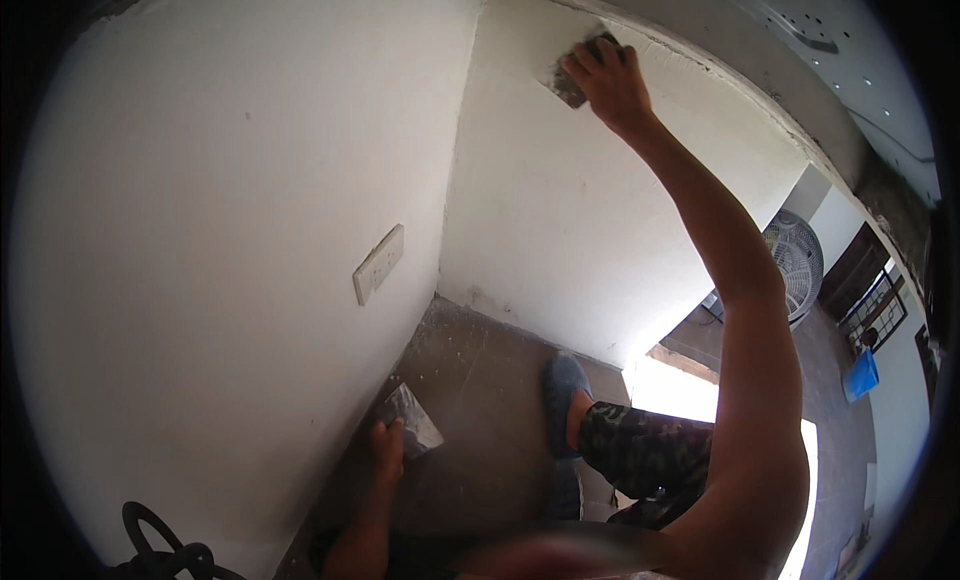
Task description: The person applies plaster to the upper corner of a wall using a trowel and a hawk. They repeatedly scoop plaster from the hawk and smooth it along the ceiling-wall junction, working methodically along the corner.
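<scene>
My right hand (615, 90) is stretched up against the white wall ahead, fingers closed over a plastering trowel (567, 89). The blade is stained dark and light and lies on the wall just under its top edge. Low on the left, my left hand (388, 444) grips a putty knife (419, 428) whose wide metal blade carries smears of pale putty. This blade hangs over the brown floor, close to the left wall; its handle is hidden in my fist.
A socket plate (378, 265) sticks out of the left wall (220, 240). My shoe (565, 400) stands on the tiled floor (470, 380). At right are a fan (797, 260) and a blue bucket (860, 376). Black tubing (150, 535) loops at lower left.
</scene>
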The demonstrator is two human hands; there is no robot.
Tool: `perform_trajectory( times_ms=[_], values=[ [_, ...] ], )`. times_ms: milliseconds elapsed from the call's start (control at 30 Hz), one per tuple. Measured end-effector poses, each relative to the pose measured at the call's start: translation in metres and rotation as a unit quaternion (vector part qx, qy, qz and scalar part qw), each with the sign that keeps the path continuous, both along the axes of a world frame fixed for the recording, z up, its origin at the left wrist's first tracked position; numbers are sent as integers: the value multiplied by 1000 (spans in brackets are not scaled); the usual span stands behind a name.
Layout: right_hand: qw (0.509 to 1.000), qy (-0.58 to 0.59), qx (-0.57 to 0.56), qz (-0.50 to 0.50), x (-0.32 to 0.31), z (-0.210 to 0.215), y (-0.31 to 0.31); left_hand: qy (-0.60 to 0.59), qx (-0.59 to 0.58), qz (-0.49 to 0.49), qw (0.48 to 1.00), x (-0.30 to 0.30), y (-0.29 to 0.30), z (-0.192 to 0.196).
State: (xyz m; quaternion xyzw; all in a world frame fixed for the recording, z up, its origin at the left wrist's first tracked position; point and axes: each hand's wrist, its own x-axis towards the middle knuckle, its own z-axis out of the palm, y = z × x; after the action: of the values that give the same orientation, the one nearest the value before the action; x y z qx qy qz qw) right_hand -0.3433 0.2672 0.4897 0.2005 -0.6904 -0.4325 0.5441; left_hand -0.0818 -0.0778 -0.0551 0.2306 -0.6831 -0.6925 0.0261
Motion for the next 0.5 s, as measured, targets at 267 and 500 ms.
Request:
perform_trajectory(
  times_ms=[267, 500],
  values=[
    [983, -40, -163, -80, 66, -29, 16, -53, -36, -30, 997, -1, 7, 17],
    [991, 55, -122, 4, -25, 15, -101, 2, 60, -16, 998, -8, 8, 14]
  ],
)
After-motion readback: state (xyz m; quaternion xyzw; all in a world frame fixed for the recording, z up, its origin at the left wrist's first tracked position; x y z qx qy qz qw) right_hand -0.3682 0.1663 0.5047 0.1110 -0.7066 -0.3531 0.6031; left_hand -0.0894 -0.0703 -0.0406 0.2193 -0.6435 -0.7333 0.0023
